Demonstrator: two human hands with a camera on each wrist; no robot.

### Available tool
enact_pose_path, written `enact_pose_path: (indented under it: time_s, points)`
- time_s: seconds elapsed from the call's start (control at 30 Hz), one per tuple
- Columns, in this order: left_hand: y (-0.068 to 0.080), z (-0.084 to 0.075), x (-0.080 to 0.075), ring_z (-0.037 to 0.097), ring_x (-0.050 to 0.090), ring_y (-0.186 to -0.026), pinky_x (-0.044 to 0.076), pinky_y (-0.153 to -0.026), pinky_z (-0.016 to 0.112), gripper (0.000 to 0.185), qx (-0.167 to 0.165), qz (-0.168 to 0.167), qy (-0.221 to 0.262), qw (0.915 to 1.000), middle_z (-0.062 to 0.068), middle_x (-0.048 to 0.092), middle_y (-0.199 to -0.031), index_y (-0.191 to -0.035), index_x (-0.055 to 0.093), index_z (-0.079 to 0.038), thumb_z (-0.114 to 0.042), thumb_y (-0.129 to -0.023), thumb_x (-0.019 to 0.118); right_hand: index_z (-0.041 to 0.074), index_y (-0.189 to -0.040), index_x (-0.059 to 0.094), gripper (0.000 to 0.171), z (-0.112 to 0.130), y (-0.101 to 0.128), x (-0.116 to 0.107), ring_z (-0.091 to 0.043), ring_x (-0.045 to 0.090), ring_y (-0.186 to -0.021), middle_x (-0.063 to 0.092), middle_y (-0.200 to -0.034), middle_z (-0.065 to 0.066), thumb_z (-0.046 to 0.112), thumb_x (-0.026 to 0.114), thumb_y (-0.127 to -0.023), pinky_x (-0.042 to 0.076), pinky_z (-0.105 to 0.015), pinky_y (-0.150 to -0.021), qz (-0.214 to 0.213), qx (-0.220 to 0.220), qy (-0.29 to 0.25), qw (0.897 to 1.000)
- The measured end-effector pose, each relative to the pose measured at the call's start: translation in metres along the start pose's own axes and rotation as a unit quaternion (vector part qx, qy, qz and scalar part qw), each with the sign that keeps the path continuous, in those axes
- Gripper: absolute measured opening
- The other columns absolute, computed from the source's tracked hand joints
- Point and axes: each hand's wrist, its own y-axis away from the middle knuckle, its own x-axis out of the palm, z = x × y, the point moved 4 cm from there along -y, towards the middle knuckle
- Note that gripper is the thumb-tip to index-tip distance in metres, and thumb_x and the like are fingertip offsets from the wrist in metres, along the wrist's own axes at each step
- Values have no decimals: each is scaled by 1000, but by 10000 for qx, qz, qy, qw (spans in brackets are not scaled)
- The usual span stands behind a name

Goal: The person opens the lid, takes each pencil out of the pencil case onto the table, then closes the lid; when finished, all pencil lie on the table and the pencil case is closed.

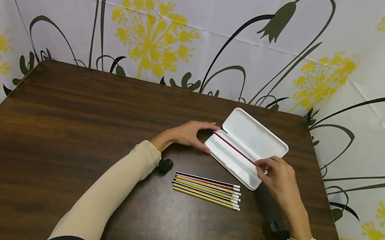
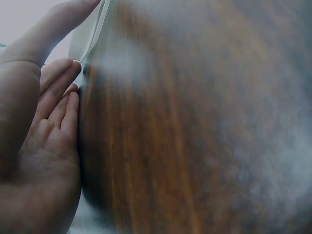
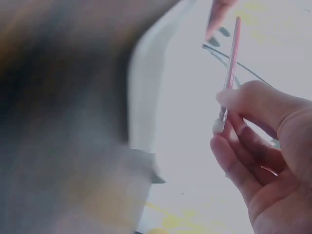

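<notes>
My right hand [image 1: 280,180] pinches a red pencil [image 1: 234,147] near its white eraser end, between thumb and fingers. The pencil slants across the open tray of a white pencil case [image 1: 222,156], its far tip close to the left end. The hinged lid [image 1: 253,133] stands back behind the tray. At the case's left end, my left hand [image 1: 188,134] holds it, thumb at the near side and fingers at the far side. In the right wrist view, the red pencil [image 3: 231,63] rises from the thumb and fingertips.
Several striped pencils [image 1: 207,191] lie side by side in front of the case, erasers to the right. All this is on a dark wooden table [image 1: 58,135]. A white cloth with yellow and green flowers [image 1: 211,12] hangs behind the table's back edge.
</notes>
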Motion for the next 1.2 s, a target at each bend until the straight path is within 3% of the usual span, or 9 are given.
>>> enact_pose_path:
  time_s: [0.23,0.47,0.73,0.97,1.2]
  points:
    - [1,2,1,13,28,-142,25,-112,35,83,-8,2,39,10000,7,36,-155,-145,51,-19,-32,-72,90,11,-90,77,18,16,-3,-14,-12,62,-73,67,-82,6,-1,80,-77,49,-29,-64,-38,-480,-745,9961]
    - [0,3,2,16,31,-141,26,-112,35,80,100,-18,-113,9999,8,37,-154,-144,51,-18,-33,-74,88,17,-95,77,28,25,0,-17,-13,62,-77,68,-88,9,-4,81,-76,47,-18,-65,290,-336,-1432,9887]
    - [-1,1,0,19,31,-141,27,-111,38,79,180,66,-53,9998,10,36,-154,-146,48,-15,-29,-78,85,3,-96,76,29,50,-1,-29,-21,64,-79,71,-88,-6,-15,79,-73,49,-24,-70,468,-409,-2304,9711]
    - [-1,0,-1,15,30,-141,26,-112,36,79,65,23,-141,9999,8,36,-155,-145,50,-19,-34,-76,86,-2,-97,75,27,54,1,-32,-24,62,-82,72,-92,-10,-16,76,-75,46,-20,-70,735,-211,-2446,9666]
    - [-1,0,-1,14,29,-141,25,-112,35,83,-61,18,-49,10000,7,35,-156,-144,51,-21,-36,-72,88,13,-99,79,29,37,17,-4,-12,63,-88,72,-96,6,-4,81,-77,49,-28,-73,1003,-426,-2140,9707]
